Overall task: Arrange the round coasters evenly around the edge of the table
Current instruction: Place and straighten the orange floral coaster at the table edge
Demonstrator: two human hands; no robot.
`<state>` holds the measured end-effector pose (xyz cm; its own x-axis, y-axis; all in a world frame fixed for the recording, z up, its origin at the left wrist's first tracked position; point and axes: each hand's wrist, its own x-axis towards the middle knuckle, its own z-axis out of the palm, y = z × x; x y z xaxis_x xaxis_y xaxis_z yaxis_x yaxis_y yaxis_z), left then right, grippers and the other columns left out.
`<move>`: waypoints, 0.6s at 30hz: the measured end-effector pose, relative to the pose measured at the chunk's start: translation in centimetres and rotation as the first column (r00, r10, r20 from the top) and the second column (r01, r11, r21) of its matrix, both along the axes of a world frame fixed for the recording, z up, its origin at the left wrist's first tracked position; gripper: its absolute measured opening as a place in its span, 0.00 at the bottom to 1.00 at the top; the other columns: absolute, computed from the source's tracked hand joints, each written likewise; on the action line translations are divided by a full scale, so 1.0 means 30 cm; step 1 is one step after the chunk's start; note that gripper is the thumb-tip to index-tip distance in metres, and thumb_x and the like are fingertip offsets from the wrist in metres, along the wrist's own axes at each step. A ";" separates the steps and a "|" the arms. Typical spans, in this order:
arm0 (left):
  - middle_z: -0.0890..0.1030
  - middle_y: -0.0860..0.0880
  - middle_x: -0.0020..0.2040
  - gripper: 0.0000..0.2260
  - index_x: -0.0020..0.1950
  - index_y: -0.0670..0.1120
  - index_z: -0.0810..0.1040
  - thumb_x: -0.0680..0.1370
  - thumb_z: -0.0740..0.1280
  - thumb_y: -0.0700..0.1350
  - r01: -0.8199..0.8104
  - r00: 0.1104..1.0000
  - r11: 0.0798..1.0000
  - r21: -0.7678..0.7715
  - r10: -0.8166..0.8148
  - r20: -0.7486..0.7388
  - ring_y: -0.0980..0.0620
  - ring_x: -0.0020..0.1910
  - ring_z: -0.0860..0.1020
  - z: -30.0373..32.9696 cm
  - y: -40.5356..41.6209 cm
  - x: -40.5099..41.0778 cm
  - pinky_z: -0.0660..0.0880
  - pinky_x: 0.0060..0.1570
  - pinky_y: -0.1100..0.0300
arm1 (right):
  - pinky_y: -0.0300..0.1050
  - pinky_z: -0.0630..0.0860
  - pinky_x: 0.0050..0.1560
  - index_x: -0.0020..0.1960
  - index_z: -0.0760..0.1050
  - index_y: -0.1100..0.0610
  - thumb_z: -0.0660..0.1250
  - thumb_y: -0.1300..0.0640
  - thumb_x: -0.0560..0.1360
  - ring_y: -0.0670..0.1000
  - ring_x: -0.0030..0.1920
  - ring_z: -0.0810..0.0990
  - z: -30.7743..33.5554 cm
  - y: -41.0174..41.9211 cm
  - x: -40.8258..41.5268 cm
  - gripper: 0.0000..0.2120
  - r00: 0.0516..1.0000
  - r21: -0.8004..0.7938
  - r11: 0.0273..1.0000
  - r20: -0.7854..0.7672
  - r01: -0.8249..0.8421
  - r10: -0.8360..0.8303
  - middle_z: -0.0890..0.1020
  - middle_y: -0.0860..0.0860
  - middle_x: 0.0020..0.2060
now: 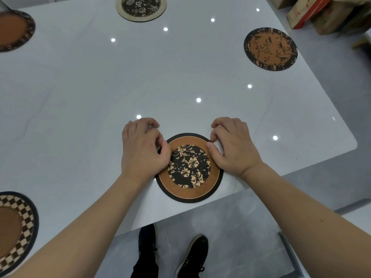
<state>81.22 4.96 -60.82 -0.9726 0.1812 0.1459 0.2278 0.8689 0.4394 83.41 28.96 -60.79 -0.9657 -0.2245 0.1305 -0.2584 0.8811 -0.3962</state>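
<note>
A round coaster with a brown ring and a black floral middle (pixel 190 177) lies flat by the near edge of the glossy white table (pixel 84 93). My left hand (pixel 140 151) pinches its left rim, and my right hand (pixel 232 147) pinches its upper right rim, thumbs on top. Other round coasters lie along the table's edges: a checkered one (pixel 18 227) at near left, a brown one with a dark border (pixel 14 30) at far left, a cream-rimmed floral one (pixel 141 8) at the far side, and a bird-patterned one (pixel 270 48) at right.
Cardboard boxes (pixel 321 13) stand on the floor beyond the table's far right corner. My two black shoes (pixel 172 255) are on the grey floor just below the near table edge. Ceiling lights reflect as bright dots on the tabletop.
</note>
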 end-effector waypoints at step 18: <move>0.76 0.54 0.50 0.07 0.30 0.49 0.73 0.68 0.66 0.47 0.015 0.999 0.999 0.045 -0.013 -0.037 0.49 0.55 0.73 -0.011 0.000 -0.001 0.65 0.64 0.51 | 0.49 0.66 0.55 0.41 0.73 0.56 0.66 0.54 0.70 0.54 0.53 0.72 0.011 -0.002 0.004 0.06 1.000 -0.027 1.000 0.018 -0.009 0.010 0.76 0.53 0.53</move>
<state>81.18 4.95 -61.16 -0.9639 0.1869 0.1895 0.2561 0.8449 0.4696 83.54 28.91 -60.45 -0.9658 -0.2303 0.1190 -0.2592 0.8676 -0.4244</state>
